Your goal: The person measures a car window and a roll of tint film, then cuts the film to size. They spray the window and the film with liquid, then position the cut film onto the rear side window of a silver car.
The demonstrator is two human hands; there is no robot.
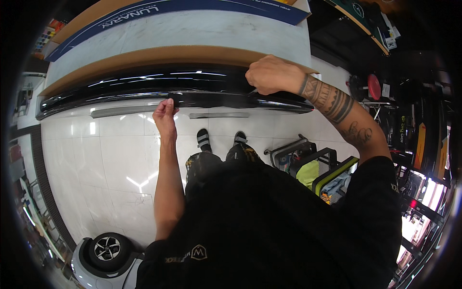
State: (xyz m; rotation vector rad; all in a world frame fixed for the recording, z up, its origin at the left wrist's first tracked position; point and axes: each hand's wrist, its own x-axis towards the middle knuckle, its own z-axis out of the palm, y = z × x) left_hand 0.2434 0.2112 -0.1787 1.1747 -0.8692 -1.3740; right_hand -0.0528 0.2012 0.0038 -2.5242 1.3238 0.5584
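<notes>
A long sheet of dark glossy film (211,100) stretches across in front of me, hanging over the edge of a long open cardboard box (211,52). My left hand (166,115) pinches the lower edge of the film with thumb and fingers, left of the middle. Farther right, my right hand (276,74) is closed in a fist over the film. A small thin tip (253,91) shows beneath that fist, but the fingers hide what it belongs to.
Behind the box lies a pale work surface (192,33) with a long blue box (159,13) on it. Thin grey strips (219,115) show below the film. A cart with mesh baskets (325,166) stands at my right. A car wheel (107,248) appears at lower left.
</notes>
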